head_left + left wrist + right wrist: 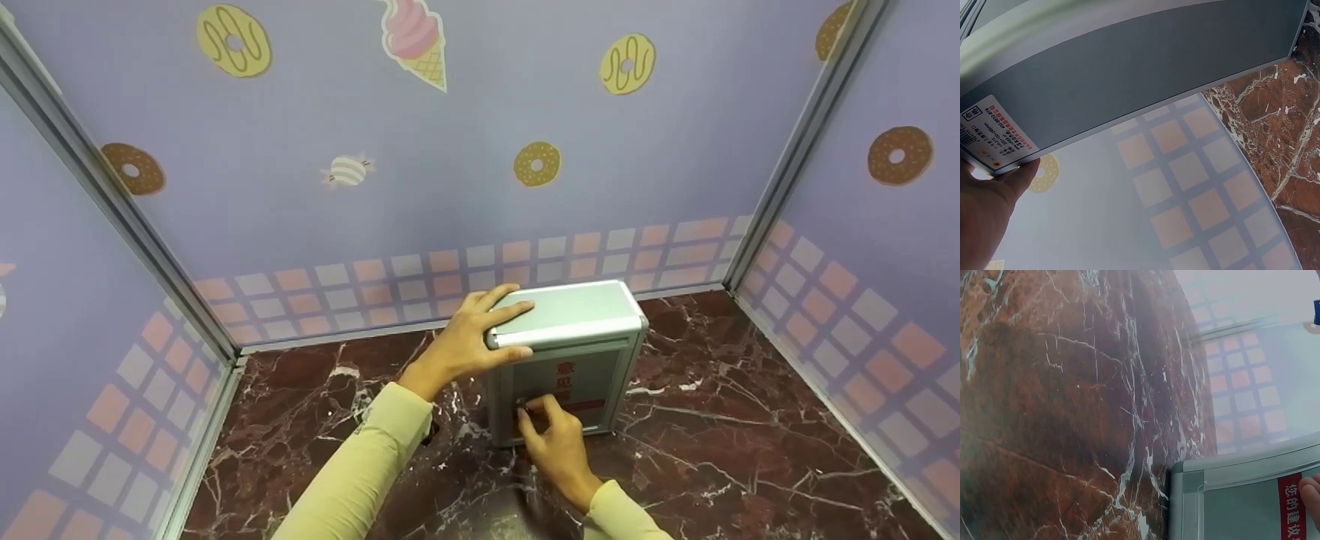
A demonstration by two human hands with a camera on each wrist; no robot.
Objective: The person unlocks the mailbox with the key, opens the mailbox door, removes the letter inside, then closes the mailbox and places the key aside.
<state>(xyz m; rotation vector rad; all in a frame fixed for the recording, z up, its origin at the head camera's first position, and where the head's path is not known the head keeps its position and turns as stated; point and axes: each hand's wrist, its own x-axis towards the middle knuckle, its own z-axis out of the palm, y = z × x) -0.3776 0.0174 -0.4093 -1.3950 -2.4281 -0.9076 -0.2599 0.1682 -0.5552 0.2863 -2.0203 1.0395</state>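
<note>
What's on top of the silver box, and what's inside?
The left hand grips one end of the box, fingers resting on its top. The inside cannot be seen: the front panel covers it.

We count 1 metal box (574,311) on 1 counter (720,409), with 2 hands at the box: 1 left hand (472,330) and 1 right hand (559,446). On the box's front we find 1 small dark fitting (523,403) and 1 red strip (1292,509); on another face, 1 white label (996,133). Around the box stand 3 wall panels (450,214) and 2 corner posts (799,150). Behind it we count 5 printed doughnuts (214,37), 1 ice cream cone (416,37) and 1 sweet (349,171); right of it, 1 more doughnut.
</note>
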